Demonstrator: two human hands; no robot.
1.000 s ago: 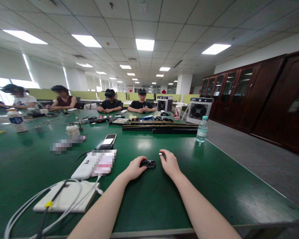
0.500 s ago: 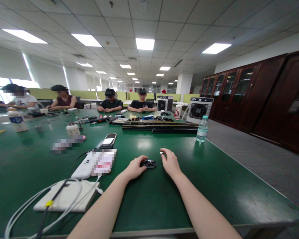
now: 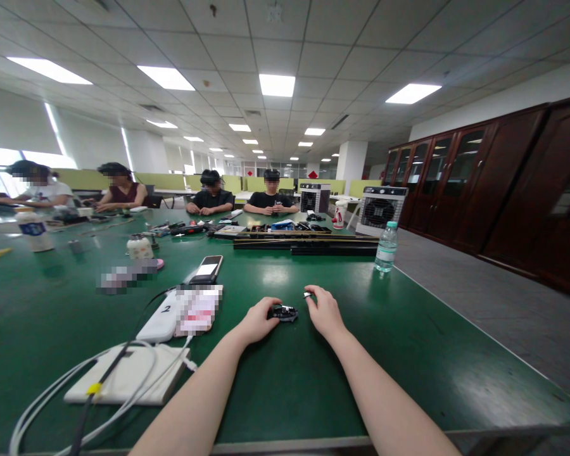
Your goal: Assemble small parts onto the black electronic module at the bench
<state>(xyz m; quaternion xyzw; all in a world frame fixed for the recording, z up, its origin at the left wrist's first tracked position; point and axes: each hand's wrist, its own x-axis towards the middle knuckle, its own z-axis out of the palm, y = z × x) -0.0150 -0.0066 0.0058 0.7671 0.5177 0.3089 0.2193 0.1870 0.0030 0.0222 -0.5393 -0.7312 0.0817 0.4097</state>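
Observation:
My left hand (image 3: 258, 320) grips the left end of a small dark device (image 3: 285, 313) between thumb and fingers, low over the green table (image 3: 285, 386). The device looks like an opened black housing with some silvery parts on top; its exact kind is too small to make out. A short way to the right, my right hand (image 3: 325, 309) pinches a tiny white piece (image 3: 307, 295) between thumb and fingertips. The white piece is apart from the dark device, with a narrow gap of table between them.
Left of my arms lie a white power bank (image 3: 158, 320), a phone (image 3: 206, 270) and a white flat box (image 3: 123, 377) with looped cables. A water bottle (image 3: 386, 247) stands at the right edge. Black bars (image 3: 308, 244) lie across the table's far part; several people sit beyond.
My right hand and the white piece have shifted very slightly. My left hand keeps its hold on the dark device, which has barely moved.

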